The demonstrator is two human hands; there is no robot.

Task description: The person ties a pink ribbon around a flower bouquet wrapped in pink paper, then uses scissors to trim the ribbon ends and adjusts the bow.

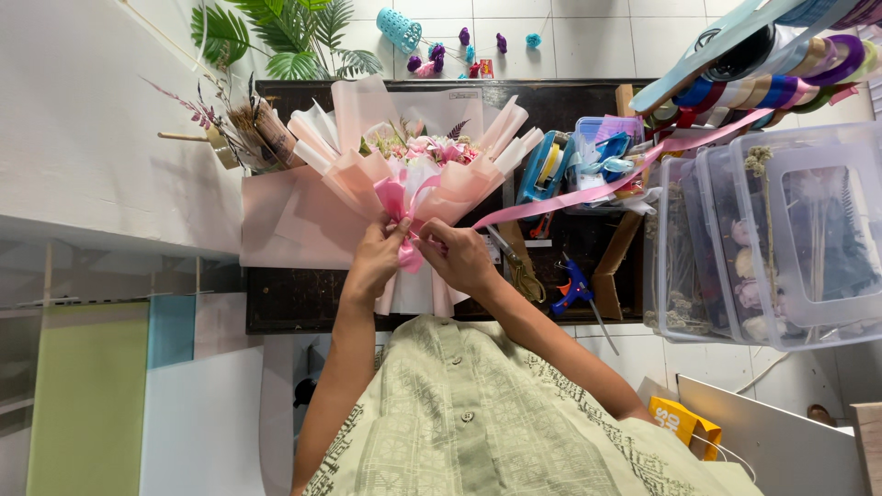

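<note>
Pink satin ribbon (404, 207) was looped into a bow at the narrow waist of a bouquet (418, 165), which lay on a dark worktable (294, 303) directly ahead of the person, its flowers pointing away from them. The left hand (378, 257) had its fingers closed on the ribbon at the lower left of the bow, and the right hand (459, 255) pinched the ribbon just beside it, the two hands almost touching. From the knot a long tail of the same ribbon ran up and to the right towards a rack of ribbon spools (781, 64) hanging above the table's right end. The bouquet was wrapped in pale pink and white paper that fanned out around small pink blooms, and a flat pink sheet (285, 225) lay under it on the left. A bundle of dried stems (248, 129) rested near the table's far left corner. To the right of the hands lay scissors (519, 266) and a blue glue gun (574, 285), with a tray of blue tools (588, 156) behind them. Clear plastic boxes (772, 239) of dried flowers stood stacked at the right. A green palm plant (285, 37) stood beyond the table.
</note>
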